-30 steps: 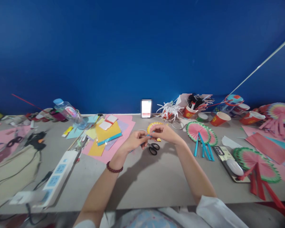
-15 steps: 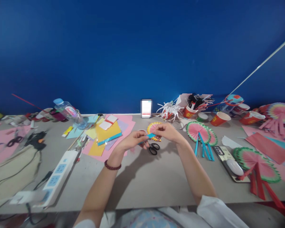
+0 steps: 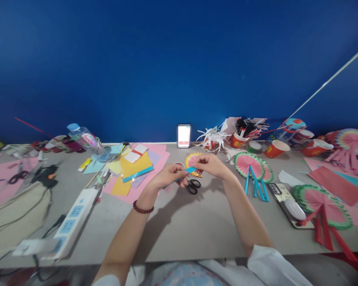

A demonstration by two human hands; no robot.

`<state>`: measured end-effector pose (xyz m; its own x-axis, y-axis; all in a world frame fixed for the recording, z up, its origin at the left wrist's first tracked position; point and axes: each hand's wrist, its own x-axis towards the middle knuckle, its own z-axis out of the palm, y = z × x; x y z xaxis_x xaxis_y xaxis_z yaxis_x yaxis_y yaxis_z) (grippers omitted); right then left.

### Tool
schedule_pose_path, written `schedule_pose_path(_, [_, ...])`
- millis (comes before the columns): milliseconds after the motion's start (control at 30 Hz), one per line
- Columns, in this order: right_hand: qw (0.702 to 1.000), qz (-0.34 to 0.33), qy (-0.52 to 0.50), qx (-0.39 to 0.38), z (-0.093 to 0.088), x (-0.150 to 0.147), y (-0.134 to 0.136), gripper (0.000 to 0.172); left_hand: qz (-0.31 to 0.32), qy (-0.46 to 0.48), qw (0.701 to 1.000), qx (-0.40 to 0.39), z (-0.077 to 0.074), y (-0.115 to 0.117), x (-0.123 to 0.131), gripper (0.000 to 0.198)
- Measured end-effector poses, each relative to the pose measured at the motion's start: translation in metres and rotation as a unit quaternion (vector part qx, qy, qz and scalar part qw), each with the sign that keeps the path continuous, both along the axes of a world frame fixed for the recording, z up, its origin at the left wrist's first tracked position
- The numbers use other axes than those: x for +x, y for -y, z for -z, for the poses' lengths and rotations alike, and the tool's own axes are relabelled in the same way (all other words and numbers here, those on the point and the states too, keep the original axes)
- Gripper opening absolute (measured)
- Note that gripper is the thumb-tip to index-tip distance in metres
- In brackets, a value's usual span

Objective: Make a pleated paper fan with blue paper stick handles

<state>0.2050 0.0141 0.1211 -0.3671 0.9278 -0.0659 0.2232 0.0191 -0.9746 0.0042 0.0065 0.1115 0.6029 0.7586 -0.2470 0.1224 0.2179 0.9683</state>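
Observation:
A narrow strip of blue paper point(image 3: 191, 169) is stretched between my two hands above the middle of the table. My left hand point(image 3: 173, 174) pinches it from the left, and part of the strip shows under that palm. On the other side, my right hand point(image 3: 208, 165) pinches the strip's right end between thumb and fingers. Just below the hands lie scissors with black handles point(image 3: 193, 186), their blades partly hidden by my left hand. Behind the hands rests a round pleated paper fan point(image 3: 191, 159) in yellow and pink, partly covered by my right hand.
Coloured paper sheets point(image 3: 123, 188) lie at left, near a power strip point(image 3: 74, 222) and a plastic bottle point(image 3: 85, 139). To the right are watermelon-coloured paper fans point(image 3: 249, 165), red paper cups point(image 3: 277, 149) and a phone point(image 3: 282, 194) under a white mouse point(image 3: 294, 209). A blue wall point(image 3: 179, 71) stands behind.
Both hands stay almost in place. The blue strip is tilted slightly differently, and more of it shows beneath my left hand.

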Motion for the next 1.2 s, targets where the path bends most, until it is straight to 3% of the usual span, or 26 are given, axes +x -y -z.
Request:
schedule_pose_path(133, [1.000,-0.008,-0.002,0.019,0.002,0.001,-0.001,0.031,-0.017,0.014,1.000,0.014,0.002,0.002,0.003,0.039])
schedule_pose_path(333, [0.999,-0.048,-0.018,-0.012,0.002,-0.001,-0.001,0.033,-0.031,0.026,0.999,0.023,0.003,0.003,0.006,0.042])
schedule_pose_path(600, [0.999,0.004,0.031,0.020,0.009,-0.008,-0.002,0.034,-0.005,0.016,1.000,0.010,0.001,0.002,0.004,0.042])
schedule_pose_path(800, [0.998,0.035,0.040,0.026,0.001,0.004,-0.001,0.032,0.035,0.026,0.999,0.003,0.002,-0.003,-0.007,0.040])
schedule_pose_path(1200, [0.998,0.061,0.008,0.011,-0.003,0.009,0.000,0.032,0.015,0.026,1.000,-0.002,0.000,-0.003,-0.009,0.038])
